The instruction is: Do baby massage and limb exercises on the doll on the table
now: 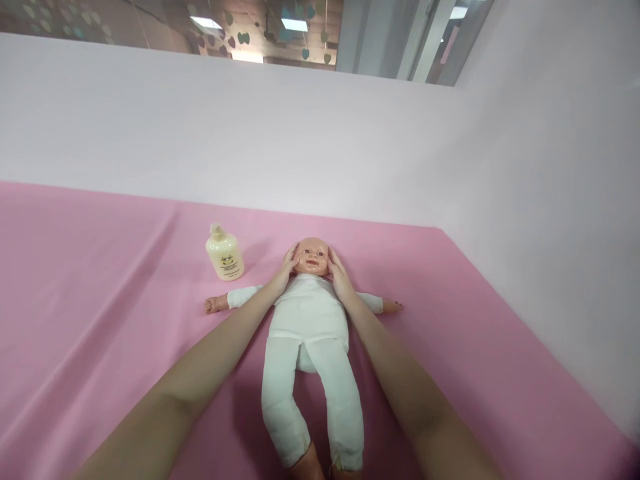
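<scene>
A baby doll (310, 313) in white clothes lies on its back, its head toward the wall and its arms spread to the sides. My left hand (285, 273) rests along the left side of the doll's head, fingers stretched out and touching the cheek and temple. On the opposite side, my right hand (340, 275) lies against the head in the same way, its fingers extended. The doll's face shows between both hands. Neither hand is wrapped round anything. My forearms pass over the doll's upper arms.
A pale yellow pump bottle (225, 255) stands upright to the left of the doll's head. Under everything is a pink cloth (125, 320) with folds on the left. A white wall (225, 133) borders it at the back and right, with a window (280, 33) above.
</scene>
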Available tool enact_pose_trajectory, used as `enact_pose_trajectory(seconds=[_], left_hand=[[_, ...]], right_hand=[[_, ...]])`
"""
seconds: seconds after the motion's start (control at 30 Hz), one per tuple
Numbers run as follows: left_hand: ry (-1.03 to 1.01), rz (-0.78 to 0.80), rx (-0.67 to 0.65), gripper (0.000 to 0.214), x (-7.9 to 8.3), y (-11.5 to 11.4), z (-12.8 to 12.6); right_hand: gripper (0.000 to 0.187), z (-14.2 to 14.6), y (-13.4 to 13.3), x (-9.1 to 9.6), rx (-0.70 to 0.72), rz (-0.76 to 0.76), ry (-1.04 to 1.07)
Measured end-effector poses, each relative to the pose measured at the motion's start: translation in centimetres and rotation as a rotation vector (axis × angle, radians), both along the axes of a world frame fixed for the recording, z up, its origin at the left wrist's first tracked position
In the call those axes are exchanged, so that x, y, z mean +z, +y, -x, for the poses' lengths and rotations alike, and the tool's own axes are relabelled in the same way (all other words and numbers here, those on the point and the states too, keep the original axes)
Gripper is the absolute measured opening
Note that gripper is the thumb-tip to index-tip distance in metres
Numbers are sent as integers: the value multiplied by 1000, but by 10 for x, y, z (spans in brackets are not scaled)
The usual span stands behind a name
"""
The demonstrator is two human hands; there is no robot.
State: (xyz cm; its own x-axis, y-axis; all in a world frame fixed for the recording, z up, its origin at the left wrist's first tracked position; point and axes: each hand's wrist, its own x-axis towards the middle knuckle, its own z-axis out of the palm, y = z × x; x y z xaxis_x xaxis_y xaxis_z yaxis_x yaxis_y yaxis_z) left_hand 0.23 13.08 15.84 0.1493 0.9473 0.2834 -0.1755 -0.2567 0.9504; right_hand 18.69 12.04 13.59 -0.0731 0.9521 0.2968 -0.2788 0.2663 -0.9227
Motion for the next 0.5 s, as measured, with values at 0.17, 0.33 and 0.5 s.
enact_pose_trajectory(seconds=[0.17,0.33,0.5], left_hand=[[65,-103,-42,101,2,-9,4],[129,-96,-34,110,6,-14,5],[132,-113,-45,121,4,-10,4]], right_hand=[[84,-3,-10,6,54,20,42],[115,-3,-14,10,85,-9,-42],[132,-2,-12,7,122,-4,-45]])
